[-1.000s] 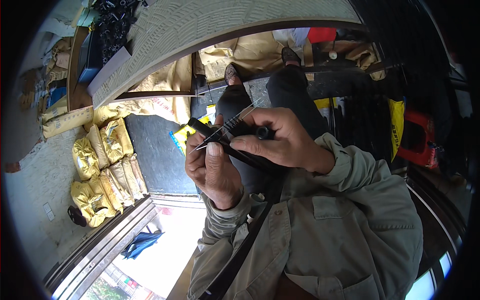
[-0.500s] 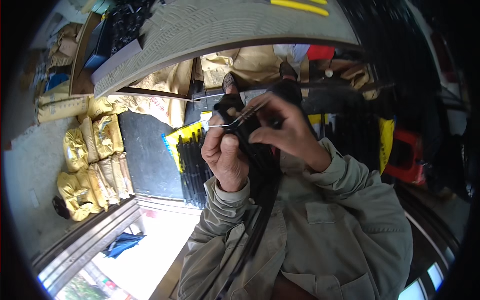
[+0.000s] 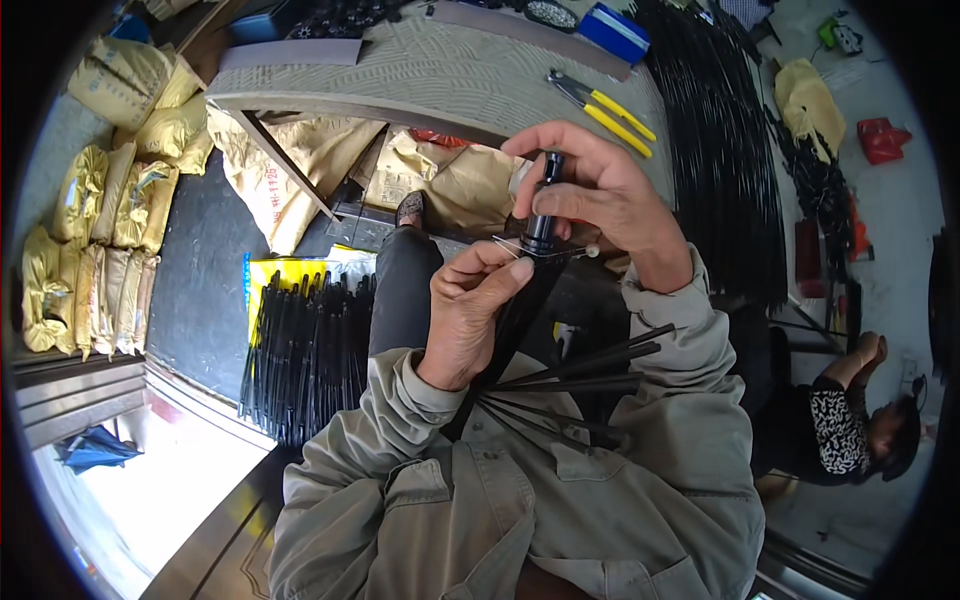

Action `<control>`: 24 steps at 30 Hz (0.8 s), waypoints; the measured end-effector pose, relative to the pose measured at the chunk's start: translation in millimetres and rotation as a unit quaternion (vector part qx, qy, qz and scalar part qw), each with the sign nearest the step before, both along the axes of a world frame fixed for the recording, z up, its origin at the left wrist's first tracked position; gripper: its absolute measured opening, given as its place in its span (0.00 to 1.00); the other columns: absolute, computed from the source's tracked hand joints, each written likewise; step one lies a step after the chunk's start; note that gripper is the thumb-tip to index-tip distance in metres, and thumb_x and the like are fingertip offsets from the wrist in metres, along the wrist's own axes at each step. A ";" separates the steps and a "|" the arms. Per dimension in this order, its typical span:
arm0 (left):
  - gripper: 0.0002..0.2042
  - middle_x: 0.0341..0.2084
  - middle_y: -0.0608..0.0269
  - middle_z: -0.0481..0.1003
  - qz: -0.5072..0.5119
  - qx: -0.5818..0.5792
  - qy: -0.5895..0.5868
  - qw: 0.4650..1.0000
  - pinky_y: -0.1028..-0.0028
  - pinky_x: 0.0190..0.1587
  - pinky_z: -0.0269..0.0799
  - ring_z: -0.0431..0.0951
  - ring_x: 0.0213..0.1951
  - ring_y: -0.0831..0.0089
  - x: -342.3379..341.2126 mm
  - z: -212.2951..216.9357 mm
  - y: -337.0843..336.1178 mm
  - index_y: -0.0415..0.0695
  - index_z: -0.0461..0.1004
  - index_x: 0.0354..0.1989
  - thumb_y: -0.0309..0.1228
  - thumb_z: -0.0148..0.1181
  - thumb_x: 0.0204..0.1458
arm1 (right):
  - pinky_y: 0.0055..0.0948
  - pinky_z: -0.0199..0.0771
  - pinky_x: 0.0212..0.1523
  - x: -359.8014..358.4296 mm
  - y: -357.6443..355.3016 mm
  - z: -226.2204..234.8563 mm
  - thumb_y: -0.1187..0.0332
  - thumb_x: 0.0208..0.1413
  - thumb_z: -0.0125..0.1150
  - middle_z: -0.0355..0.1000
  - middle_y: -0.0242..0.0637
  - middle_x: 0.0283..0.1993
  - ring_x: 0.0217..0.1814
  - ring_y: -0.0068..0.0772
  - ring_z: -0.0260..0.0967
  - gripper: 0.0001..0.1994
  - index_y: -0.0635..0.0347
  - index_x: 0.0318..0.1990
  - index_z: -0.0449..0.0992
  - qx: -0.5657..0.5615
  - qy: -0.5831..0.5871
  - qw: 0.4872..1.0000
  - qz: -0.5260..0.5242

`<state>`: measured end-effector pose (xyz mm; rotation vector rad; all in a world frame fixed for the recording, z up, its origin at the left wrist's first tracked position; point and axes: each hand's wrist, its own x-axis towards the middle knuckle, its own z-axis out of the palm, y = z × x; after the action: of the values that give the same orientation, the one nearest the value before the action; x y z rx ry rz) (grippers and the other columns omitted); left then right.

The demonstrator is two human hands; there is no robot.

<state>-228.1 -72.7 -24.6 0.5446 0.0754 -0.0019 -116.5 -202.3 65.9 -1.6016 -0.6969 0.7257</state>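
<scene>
In front of my chest, a black umbrella frame [image 3: 540,232] stands between my hands, its ringed tubular end pointing up. My right hand [image 3: 610,200] is closed round that end, thumb pressed on its side. Just below, my left hand [image 3: 475,300] pinches a thin pale wire [image 3: 506,244] against the ringed collar. The wire passes round the collar, and a small white bead-like piece [image 3: 592,251] shows at its right side. Several thin black ribs [image 3: 575,385] fan out to the right above my lap. Fingers hide part of the collar.
A worktable [image 3: 450,75] ahead carries yellow-handled pliers [image 3: 610,112] and a blue box [image 3: 612,35]. Bundled black rods stand at left [image 3: 305,340] and lie at right [image 3: 720,160]. Yellow-brown sacks [image 3: 120,200] line the left. Another person [image 3: 840,430] is at the far right.
My view has shifted, bringing the pliers and the other person into sight. My right hand has moved from the wire to the black tubular end. Ribs now spread out at the right.
</scene>
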 end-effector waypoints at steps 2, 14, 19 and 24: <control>0.08 0.29 0.67 0.74 -0.003 0.008 0.018 1.000 0.85 0.38 0.67 0.71 0.31 0.85 -1.0 2.0 1.5 0.37 0.73 0.36 0.18 0.58 0.45 | 0.13 0.63 0.32 -0.3 3.6 -2.6 0.70 0.51 0.56 0.69 0.35 0.35 0.32 0.16 0.63 0.16 0.66 0.47 0.65 0.011 -0.013 1.000 -0.009; 0.12 0.28 0.69 0.73 0.029 0.025 0.027 0.999 0.86 0.39 0.65 0.70 0.31 0.86 0.0 2.9 -0.1 0.36 0.71 0.40 0.20 0.58 0.45 | 0.15 0.65 0.34 -17.1 11.1 -0.4 0.78 0.49 0.56 0.69 0.34 0.33 0.33 0.16 0.65 0.16 0.66 0.46 0.64 -0.021 -0.132 0.987 -0.093; 0.13 0.29 0.69 0.72 0.027 0.030 0.033 0.999 0.86 0.39 0.65 0.69 0.31 0.86 1.0 5.1 0.7 0.36 0.70 0.42 0.20 0.58 0.45 | 0.17 0.61 0.23 -22.5 19.3 -9.2 0.73 0.46 0.62 0.66 0.31 0.25 0.24 0.14 0.61 0.15 0.62 0.42 0.67 -0.097 -0.270 0.943 -0.169; 0.13 0.29 0.69 0.72 0.031 0.041 0.049 0.997 0.85 0.40 0.64 0.69 0.32 0.86 0.8 6.8 1.2 0.36 0.70 0.41 0.20 0.58 0.46 | 0.17 0.58 0.19 -22.6 21.5 -11.1 0.71 0.44 0.64 0.64 0.30 0.20 0.20 0.14 0.60 0.15 0.62 0.40 0.68 -0.066 -0.297 0.938 -0.164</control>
<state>-227.4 -71.5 -17.9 0.6244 0.1888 0.0354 -139.1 -180.8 54.8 -2.0232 -0.7873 0.0294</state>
